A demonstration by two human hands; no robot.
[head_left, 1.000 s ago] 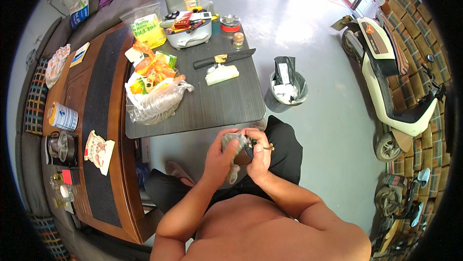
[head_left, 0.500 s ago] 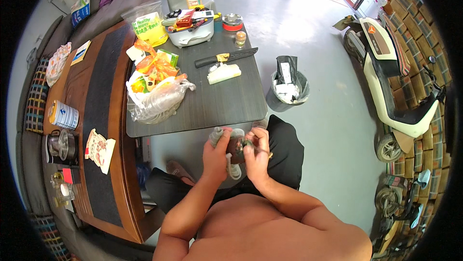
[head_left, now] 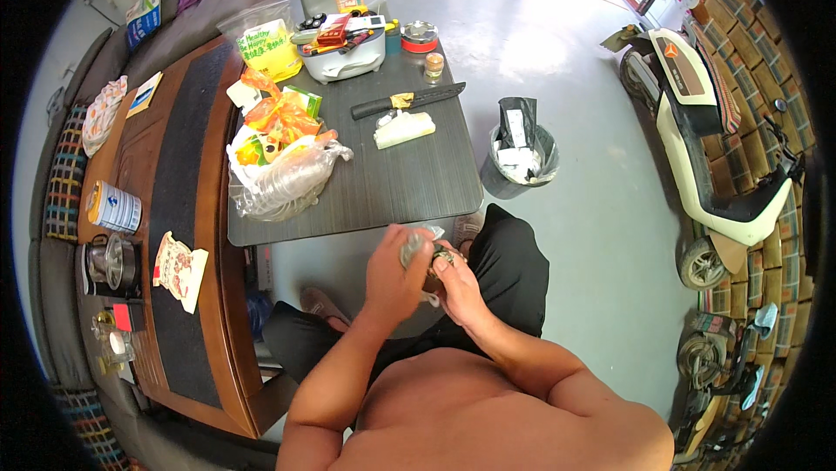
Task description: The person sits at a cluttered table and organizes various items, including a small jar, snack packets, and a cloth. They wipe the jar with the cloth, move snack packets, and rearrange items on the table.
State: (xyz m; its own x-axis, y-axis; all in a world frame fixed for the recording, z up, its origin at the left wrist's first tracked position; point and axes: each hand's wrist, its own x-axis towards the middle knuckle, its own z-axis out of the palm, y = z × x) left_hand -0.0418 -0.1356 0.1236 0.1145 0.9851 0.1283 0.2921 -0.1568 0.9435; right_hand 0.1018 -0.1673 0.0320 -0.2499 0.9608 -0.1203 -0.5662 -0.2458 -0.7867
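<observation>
Above my lap, just off the near table edge, my hands are close together. My left hand [head_left: 392, 275] is closed on a crumpled grey-white cloth [head_left: 416, 252], its fingers partly hidden behind the back of the hand. Beside it my right hand [head_left: 460, 288] grips a small dark, brownish object [head_left: 444, 257] with a shiny part near the thumb. The cloth lies against this object; a pale end hangs below, between the hands. What kind of object it is, I cannot make out, as the fingers cover most of it.
On the dark table [head_left: 374, 197] lie a black-bladed knife [head_left: 409, 101], a whitish wrapped bundle [head_left: 405, 130], plastic bags [head_left: 292, 179] and a filled white basket [head_left: 344, 62]. A lined bin [head_left: 520, 162] stands right of it. A wooden bench table [head_left: 222, 297] is at left, a scooter [head_left: 697, 140] at right.
My left hand has turned over and moved right, closer to my right hand, bringing the cloth against the dark object. The object is more covered now.
</observation>
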